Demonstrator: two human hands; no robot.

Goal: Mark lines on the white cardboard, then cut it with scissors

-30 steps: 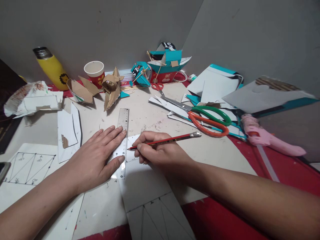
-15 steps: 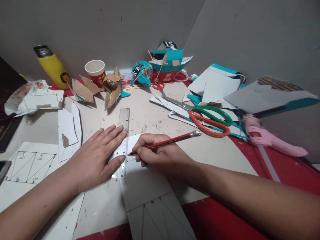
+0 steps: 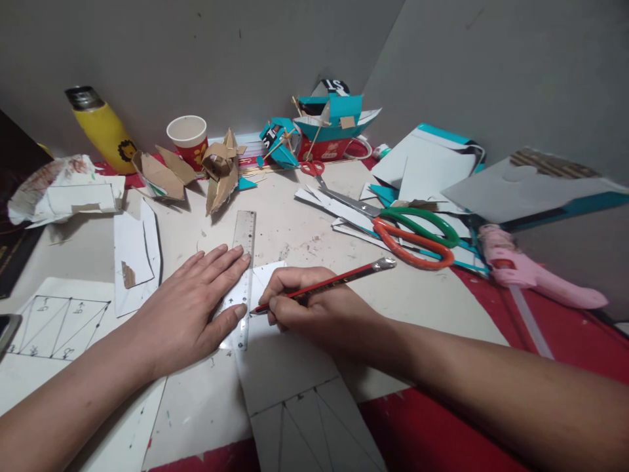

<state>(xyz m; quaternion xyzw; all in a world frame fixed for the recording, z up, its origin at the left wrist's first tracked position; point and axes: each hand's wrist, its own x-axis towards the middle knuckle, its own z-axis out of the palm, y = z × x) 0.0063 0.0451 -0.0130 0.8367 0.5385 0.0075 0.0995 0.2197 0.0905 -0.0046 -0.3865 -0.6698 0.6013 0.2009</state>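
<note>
**Pencil (image 3: 324, 285) tip lower along ruler (image 3: 244, 242)**

Right hand (image 3: 314, 311) has slid toward me; thumb and fingers pinch the pencil, tip at the ruler's right edge. I see left hand (image 3: 189, 311) flat, fingers slightly spread, pinning the ruler on white card (image 3: 280, 367).

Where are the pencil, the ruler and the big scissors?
pencil (image 3: 344, 278): head view, middle of its red shaft.
ruler (image 3: 244, 236): head view, the bare far end past the fingers.
scissors (image 3: 351, 203): head view, on the metal blades.
</note>
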